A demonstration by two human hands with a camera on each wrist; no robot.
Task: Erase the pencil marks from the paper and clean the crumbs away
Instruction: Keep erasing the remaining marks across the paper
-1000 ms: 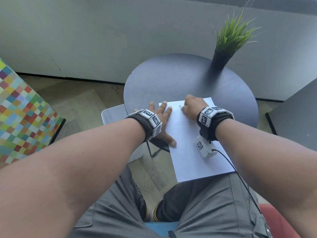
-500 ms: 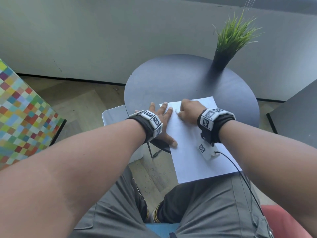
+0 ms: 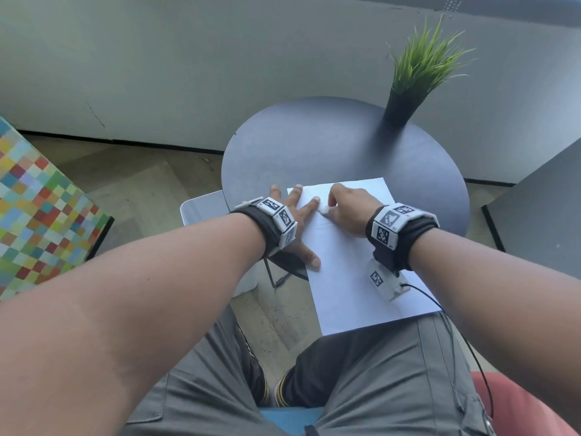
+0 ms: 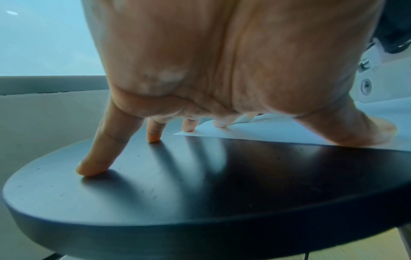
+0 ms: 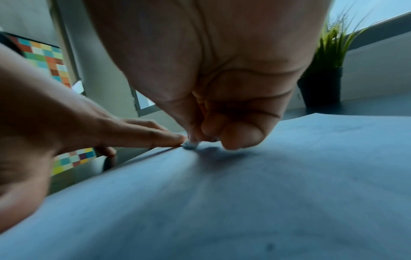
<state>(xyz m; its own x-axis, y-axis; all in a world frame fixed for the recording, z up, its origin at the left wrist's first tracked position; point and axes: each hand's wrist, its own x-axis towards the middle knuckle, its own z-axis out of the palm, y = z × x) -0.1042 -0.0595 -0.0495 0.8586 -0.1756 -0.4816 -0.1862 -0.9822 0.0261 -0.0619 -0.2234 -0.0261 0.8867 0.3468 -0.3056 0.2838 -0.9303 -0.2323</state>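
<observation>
the paper (image 3: 355,269) lies on the near part of the round dark desk (image 3: 330,146), its long axis running roughly from the person toward the far edge, with the near end hanging off over the lap. the left hand (image 3: 294,225) is spread flat with straight fingers — in the left wrist view the little and ring fingertips (image 4: 89,168) stand on bare desk while the next two and the thumb press down on the sheet's left margin, pinning it. the right hand (image 3: 352,212) is curled tight, pinching a small pale eraser (image 3: 323,209) between thumb and fingers, and the right wrist view shows that eraser's tip (image 5: 190,145) touching the sheet right beside the left index fingertip. faint pencil marks (image 3: 327,223) show as thin lines just toward the person from the eraser (too faint to judge how much remains), so the rubbing step looks to be under way and the crumb clearing not yet started. the relation that matters: the marks lie under and slightly nearer than the right hand, close to the pinned left edge, so the next strokes likely need to be short and run along the sheet's length, away from the holding fingers, to avoid buckling the sheet. a potted grass plant (image 3: 418,77) stands well apart at the far edge.
</observation>
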